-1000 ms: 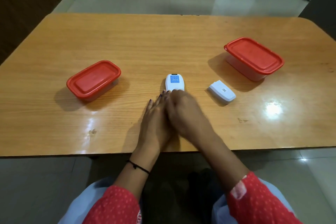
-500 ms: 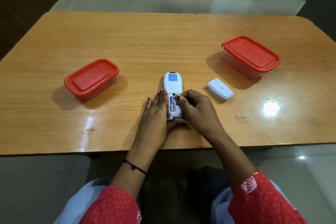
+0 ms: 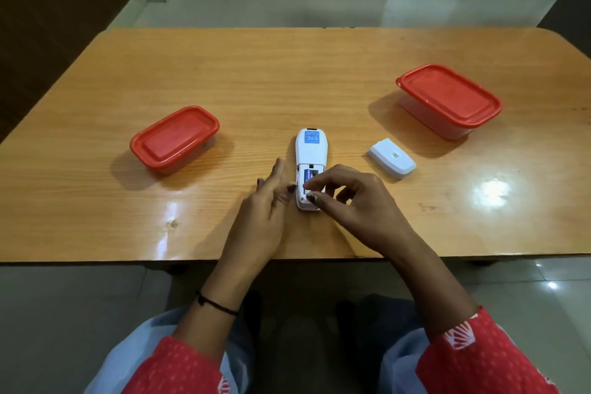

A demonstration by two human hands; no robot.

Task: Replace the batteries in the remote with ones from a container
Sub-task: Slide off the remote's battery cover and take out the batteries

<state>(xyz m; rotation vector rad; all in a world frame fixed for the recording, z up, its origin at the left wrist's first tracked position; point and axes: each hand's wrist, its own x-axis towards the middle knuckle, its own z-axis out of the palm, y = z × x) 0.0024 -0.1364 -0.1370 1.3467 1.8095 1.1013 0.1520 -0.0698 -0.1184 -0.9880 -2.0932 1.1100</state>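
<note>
Wood-grain table carries everything.

Two red-lidded containers, both closed: right container, the larger, and left container. Each is well apart from the work. Which one holds the spare cells cannot be told.

Left hand: fingers straight and relaxed, laid against the remote's left edge, probably to stop it sliding.

Right hand: thumb and forefinger curled, pinching the battery's near end. The other fingers are loosely bent, clear of the bay.

Remote lies face down at mid-table, with the open bay toward the person for easy reach.

Cover is set aside to the remote's right, not touching it.

Battery: blue, in the bay. A second cell, if present, is hidden by fingers.

Judged step: extracting the old cell.
</note>
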